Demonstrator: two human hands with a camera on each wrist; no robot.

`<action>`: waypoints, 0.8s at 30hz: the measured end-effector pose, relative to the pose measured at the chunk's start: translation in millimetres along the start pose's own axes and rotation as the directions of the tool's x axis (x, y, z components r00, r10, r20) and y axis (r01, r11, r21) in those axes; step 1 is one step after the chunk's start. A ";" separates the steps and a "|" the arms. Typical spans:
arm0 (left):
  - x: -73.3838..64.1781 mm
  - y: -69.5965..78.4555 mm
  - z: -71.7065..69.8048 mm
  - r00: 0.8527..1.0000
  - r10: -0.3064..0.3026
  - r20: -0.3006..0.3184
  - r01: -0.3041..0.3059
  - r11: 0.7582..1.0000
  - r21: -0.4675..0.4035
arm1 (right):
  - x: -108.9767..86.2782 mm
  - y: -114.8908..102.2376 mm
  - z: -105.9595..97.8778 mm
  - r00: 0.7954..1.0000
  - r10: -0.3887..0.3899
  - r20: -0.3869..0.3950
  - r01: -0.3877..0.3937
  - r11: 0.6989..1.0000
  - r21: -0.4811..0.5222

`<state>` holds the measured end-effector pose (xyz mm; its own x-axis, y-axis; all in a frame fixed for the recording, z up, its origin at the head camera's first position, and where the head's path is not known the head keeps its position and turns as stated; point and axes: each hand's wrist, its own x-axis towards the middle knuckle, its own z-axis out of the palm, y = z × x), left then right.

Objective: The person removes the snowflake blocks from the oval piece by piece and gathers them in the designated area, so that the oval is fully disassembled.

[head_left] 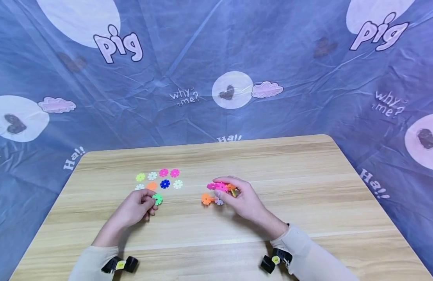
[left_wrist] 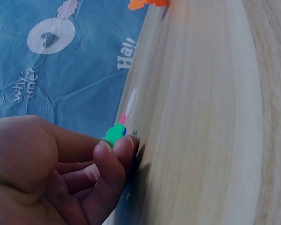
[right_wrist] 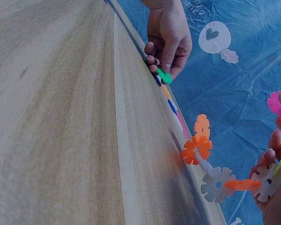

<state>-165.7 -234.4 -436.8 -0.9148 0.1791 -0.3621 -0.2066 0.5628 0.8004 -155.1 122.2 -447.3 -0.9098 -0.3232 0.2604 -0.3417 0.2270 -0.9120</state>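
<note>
My left hand pinches a green snowflake disc between thumb and fingers, just in front of the loose discs. In the left wrist view the green disc stands out past the fingertips. Farther right, my right hand grips a linked chain of snowflake discs in pink, orange, white and yellow. Its free end, with an orange disc and a white disc, hangs out from the fingers in the right wrist view. My palm and fingers hide part of the chain.
Two rows of loose snowflake discs lie on the wooden table beyond my left hand: yellow, white, pink, orange and blue. A printed blue cloth hangs behind and beside the table.
</note>
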 end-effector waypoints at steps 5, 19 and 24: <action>2.4 -0.7 -0.6 1.000 -0.004 -0.002 0.004 1.000 -0.005 | 0.3 0.5 0.2 1.000 0.005 0.000 -0.005 1.000 0.006; 7.6 -0.5 4.2 0.999 -0.004 -0.050 0.006 0.999 0.039 | 0.2 0.9 -0.1 1.000 0.000 0.003 0.000 1.000 0.006; 8.4 -0.9 5.3 0.998 -0.007 -0.066 0.010 0.999 0.038 | 0.3 1.0 0.0 1.000 -0.006 0.002 0.006 1.000 0.013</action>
<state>-171.4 -229.0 -443.1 -0.9342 0.1213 -0.3354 -0.2020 0.5950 0.7779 -155.7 122.3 -448.1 -0.9072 -0.3262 0.2657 -0.3444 0.2129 -0.9144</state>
